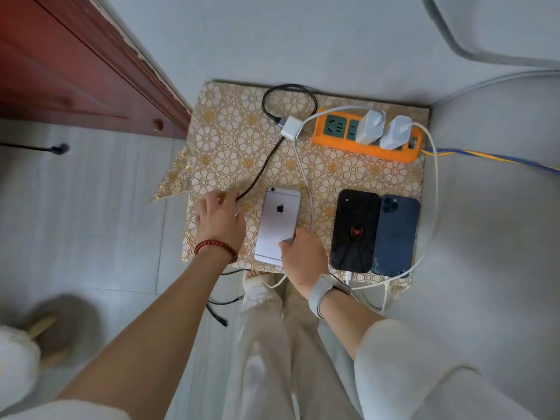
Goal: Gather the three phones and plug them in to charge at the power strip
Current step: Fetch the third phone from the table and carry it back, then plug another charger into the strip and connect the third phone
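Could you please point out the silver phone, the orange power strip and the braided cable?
silver phone (277, 221): head view, middle of its back.
orange power strip (318, 130): head view, left orange rim.
braided cable (263, 168): head view, middle of its straight run.

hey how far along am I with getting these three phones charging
Gathered: all three phones lie on the table. The black phone and blue phone have white cables at their near ends. In hand: right hand holds the silver phone, left hand grips the braided cable. Left: plugging it in.

I see a red beaded bracelet (215, 249) circling the wrist just behind my left hand (220, 219), a pale grey band (318, 294) behind my right hand (303, 259), cream sleeves pushed up both forearms, and matching cream trousers (266, 344) below.
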Available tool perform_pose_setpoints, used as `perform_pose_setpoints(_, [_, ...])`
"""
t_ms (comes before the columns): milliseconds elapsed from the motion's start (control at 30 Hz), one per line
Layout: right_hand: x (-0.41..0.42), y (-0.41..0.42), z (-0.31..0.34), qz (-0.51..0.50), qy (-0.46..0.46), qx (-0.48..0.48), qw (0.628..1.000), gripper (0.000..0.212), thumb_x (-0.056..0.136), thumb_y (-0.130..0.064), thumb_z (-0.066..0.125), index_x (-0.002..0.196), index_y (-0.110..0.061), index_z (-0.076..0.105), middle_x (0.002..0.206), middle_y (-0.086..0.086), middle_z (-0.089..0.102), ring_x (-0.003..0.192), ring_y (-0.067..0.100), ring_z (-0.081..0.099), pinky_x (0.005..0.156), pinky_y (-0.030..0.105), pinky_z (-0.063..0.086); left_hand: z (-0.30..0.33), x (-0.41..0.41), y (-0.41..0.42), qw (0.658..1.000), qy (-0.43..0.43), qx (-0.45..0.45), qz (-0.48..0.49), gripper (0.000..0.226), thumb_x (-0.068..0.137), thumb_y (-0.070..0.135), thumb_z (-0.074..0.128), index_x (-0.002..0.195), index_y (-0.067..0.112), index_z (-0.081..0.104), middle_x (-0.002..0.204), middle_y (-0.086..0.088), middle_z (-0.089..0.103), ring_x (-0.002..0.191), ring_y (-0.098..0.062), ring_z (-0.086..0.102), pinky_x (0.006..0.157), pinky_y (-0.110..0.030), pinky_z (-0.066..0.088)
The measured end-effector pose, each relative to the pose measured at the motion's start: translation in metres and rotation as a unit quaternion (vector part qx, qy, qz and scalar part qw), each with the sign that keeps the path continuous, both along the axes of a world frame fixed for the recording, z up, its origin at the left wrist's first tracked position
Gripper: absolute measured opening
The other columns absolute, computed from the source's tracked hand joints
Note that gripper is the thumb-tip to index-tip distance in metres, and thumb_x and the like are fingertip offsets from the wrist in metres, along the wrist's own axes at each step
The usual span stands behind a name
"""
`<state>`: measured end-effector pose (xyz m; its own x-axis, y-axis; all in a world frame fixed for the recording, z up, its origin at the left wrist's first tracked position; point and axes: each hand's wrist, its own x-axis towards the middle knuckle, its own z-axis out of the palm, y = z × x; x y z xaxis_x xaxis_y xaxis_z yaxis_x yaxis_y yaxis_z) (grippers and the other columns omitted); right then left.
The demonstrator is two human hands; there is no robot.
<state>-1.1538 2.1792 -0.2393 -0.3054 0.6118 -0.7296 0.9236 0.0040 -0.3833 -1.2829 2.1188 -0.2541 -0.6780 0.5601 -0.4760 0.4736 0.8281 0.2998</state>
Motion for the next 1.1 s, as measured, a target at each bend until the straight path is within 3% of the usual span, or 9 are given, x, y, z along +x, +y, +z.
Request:
perform_pose_setpoints(200, [0.007, 0.017, 0.014, 0.054, 0.017, 0.086, 0.995, 0.023, 0.095, -0.02, 0.037, 0.106, -0.008, 0.053, 0.102, 0.009, 0.063, 0.088, 0.028, 0.06, 0.075, 0.039, 0.05, -0.009, -0.007, 0.018, 0.998, -0.003, 0.045, 0.031, 0.025, 0.087, 0.023, 0.052, 0.109, 0.011, 0.057, 0.116, -0.013, 0.052, 0.111, -0.032, 0.044, 0.096, -0.046, 0.038])
perform_pose_setpoints(333, [-0.002, 0.037, 0.027, 0.077, 0.136, 0.176, 0.972, 0.023, 0.095, -0.015, 0.038, 0.113, -0.011, 0.052, 0.101, 0.008, 0.061, 0.082, 0.023, 0.059, 0.069, 0.039, 0.052, 0.011, -0.014, 0.018, 0.978, -0.093, 0.161, 0.091, 0.014, 0.091, 0.013, 0.047, 0.098, 0.005, 0.056, 0.084, -0.01, 0.062, 0.076, -0.026, 0.055, 0.066, -0.031, 0.042])
perform_pose_setpoints(467, [-0.031, 0.059, 0.033, 0.255, 0.156, 0.206, 0.932, 0.065, 0.085, 0.0, 0.049, 0.141, -0.022, 0.025, 0.115, 0.01, 0.049, 0.095, 0.024, 0.051, 0.064, 0.032, 0.046, 0.041, -0.02, -0.008, 0.958, -0.102, 0.254, 0.081, 0.01, 0.088, 0.004, 0.048, 0.092, 0.004, 0.057, 0.063, 0.003, 0.052, 0.057, -0.013, 0.05, 0.057, -0.027, 0.042])
perform_pose_setpoints(533, [-0.052, 0.061, 0.033, 0.33, 0.122, 0.197, 0.915, 0.074, 0.085, -0.004, 0.052, 0.144, -0.03, 0.015, 0.119, 0.008, 0.045, 0.097, 0.024, 0.048, 0.059, 0.03, 0.038, 0.054, -0.025, -0.023, 0.95, -0.116, 0.28, 0.071, 0.01, 0.086, 0.006, 0.049, 0.09, 0.005, 0.058, 0.063, 0.012, 0.05, 0.056, -0.002, 0.05, 0.055, -0.014, 0.04])
perform_pose_setpoints(633, [-0.078, 0.056, 0.032, 0.401, 0.078, 0.207, 0.889, 0.066, 0.088, -0.006, 0.049, 0.142, -0.028, 0.02, 0.117, 0.008, 0.045, 0.1, 0.026, 0.048, 0.058, 0.031, 0.034, 0.066, -0.033, -0.042, 0.946, -0.133, 0.293, 0.051, 0.015, 0.083, 0.012, 0.047, 0.087, 0.008, 0.06, 0.067, 0.017, 0.052, 0.062, 0.005, 0.051, 0.057, -0.007, 0.039])
perform_pose_setpoints(733, [-0.098, 0.056, 0.025, 0.349, 0.065, 0.228, 0.907, 0.06, 0.082, 0.006, 0.049, 0.135, -0.017, 0.034, 0.125, 0.011, 0.041, 0.105, 0.028, 0.048, 0.055, 0.031, 0.038, 0.067, -0.045, -0.057, 0.95, -0.122, 0.287, 0.037, 0.017, 0.082, 0.011, 0.048, 0.088, 0.005, 0.063, 0.073, 0.021, 0.052, 0.068, 0.013, 0.052, 0.061, -0.001, 0.039])
perform_pose_setpoints(833, [-0.113, 0.058, 0.014, 0.304, 0.012, 0.211, 0.929, 0.041, 0.09, -0.021, 0.051, 0.128, -0.01, 0.038, 0.129, 0.015, 0.042, 0.11, 0.033, 0.05, 0.067, 0.037, 0.045, 0.063, -0.052, -0.068, 0.955, -0.112, 0.271, 0.043, 0.018, 0.081, 0.011, 0.049, 0.087, 0.004, 0.064, 0.074, 0.023, 0.052, 0.071, 0.014, 0.053, 0.062, 0.0, 0.039])
perform_pose_setpoints(900, [-0.119, 0.057, 0.008, 0.304, -0.042, 0.165, 0.937, 0.046, 0.09, -0.036, 0.05, 0.124, -0.006, 0.042, 0.128, 0.016, 0.047, 0.11, 0.035, 0.053, 0.07, 0.037, 0.043, 0.06, -0.055, -0.074, 0.958, -0.105, 0.261, 0.053, 0.016, 0.081, 0.011, 0.051, 0.087, 0.004, 0.064, 0.073, 0.023, 0.053, 0.071, 0.015, 0.053, 0.062, 0.0, 0.039])
perform_pose_setpoints(1100, [-0.118, 0.058, 0.021, 0.36, 0.014, 0.209, 0.909, 0.034, 0.089, -0.027, 0.048, 0.116, -0.008, 0.045, 0.108, 0.015, 0.056, 0.075, 0.026, 0.056, 0.052, 0.029, 0.041, 0.056, -0.055, -0.079, 0.966, -0.081, 0.21, 0.126, 0.01, 0.085, 0.004, 0.053, 0.089, 0.006, 0.062, 0.068, 0.012, 0.055, 0.063, -0.002, 0.052, 0.059, -0.009, 0.038])
